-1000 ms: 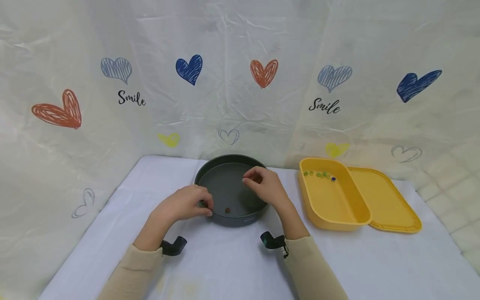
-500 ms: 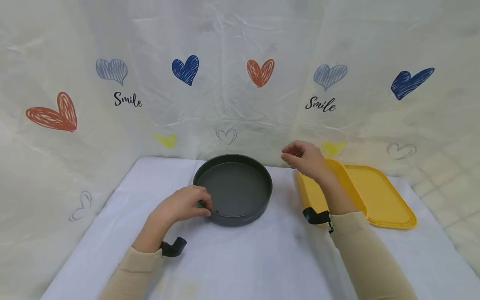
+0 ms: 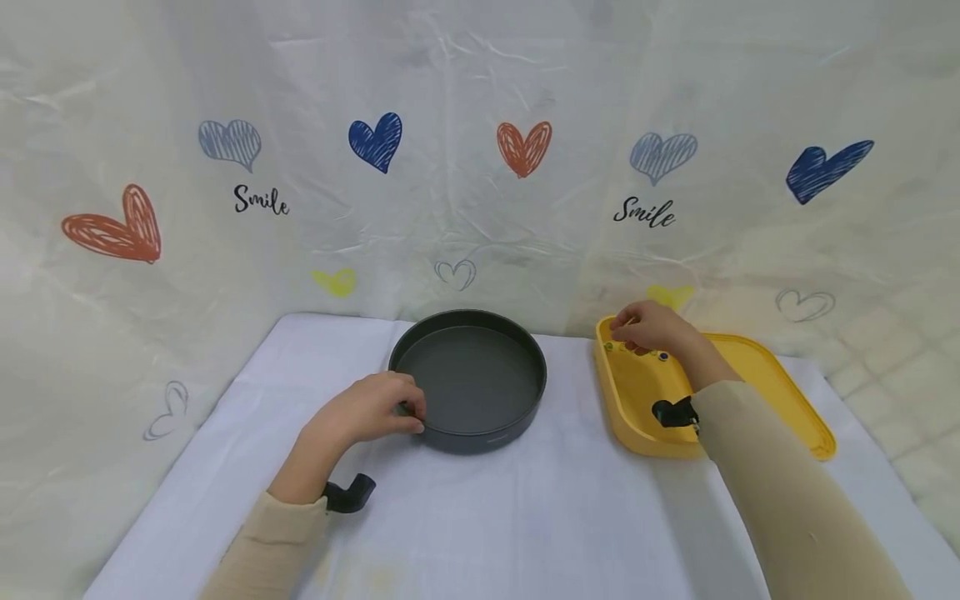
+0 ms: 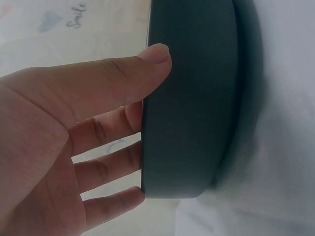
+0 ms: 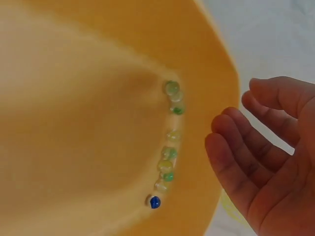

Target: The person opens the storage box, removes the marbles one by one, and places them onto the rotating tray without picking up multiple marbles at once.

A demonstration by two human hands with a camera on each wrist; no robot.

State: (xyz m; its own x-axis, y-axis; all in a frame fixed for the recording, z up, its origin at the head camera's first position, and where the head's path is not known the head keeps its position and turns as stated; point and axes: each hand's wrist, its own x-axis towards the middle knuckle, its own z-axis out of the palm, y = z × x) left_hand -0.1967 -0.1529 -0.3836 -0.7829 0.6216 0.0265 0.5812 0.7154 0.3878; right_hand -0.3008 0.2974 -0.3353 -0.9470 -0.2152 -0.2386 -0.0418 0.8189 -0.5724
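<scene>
My left hand (image 3: 371, 406) grips the near-left rim of a round dark grey pan (image 3: 468, 379). In the left wrist view the thumb presses the pan's outer wall (image 4: 192, 123), while the other fingers reach over its rim. My right hand (image 3: 651, 327) hovers at the far end of a yellow plastic container (image 3: 622, 412), its fingers loosely bent. Nothing shows between those fingers in the right wrist view. Several glass marbles (image 5: 165, 165), green and yellowish, lie along the container's end wall with a blue marble (image 5: 155, 202). The hand partly hides them in the head view.
A flat yellow lid (image 3: 776, 375) lies right of the container, partly behind my right forearm. A white cloth (image 3: 480, 525) covers the table. Behind stands a pale sheet (image 3: 465, 208) printed with hearts.
My right hand has moved from above the pan rightward to the yellow container. A small brown ball in the pan shifted left, and now it is out of sight. My left hand stays put.
</scene>
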